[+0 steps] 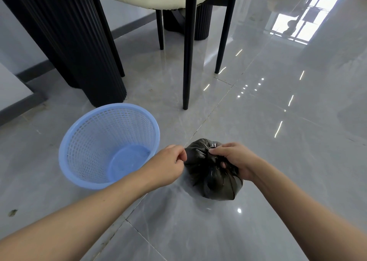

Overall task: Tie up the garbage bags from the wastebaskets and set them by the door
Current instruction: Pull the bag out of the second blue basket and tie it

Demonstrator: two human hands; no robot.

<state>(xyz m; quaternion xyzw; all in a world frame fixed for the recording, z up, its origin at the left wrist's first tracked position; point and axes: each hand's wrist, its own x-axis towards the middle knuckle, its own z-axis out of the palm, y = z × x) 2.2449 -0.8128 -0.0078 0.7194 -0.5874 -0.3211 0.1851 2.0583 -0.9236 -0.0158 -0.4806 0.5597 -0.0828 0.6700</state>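
A small black garbage bag point(210, 173) sits bunched on the grey tiled floor, its top gathered. My left hand point(168, 164) pinches a strip of the bag's plastic at its left edge. My right hand point(234, 159) grips the gathered top from the right, with its fingers closed on the plastic. To the left of the bag stands a light blue mesh wastebasket point(108, 146), upright and with no liner in it.
A chair with black legs point(187, 62) and a cream seat stands just beyond the bag. A dark fluted table base point(79, 48) rises behind the wastebasket. A dark baseboard point(17, 102) runs along the wall at left. Glossy floor tiles stretch away to the right.
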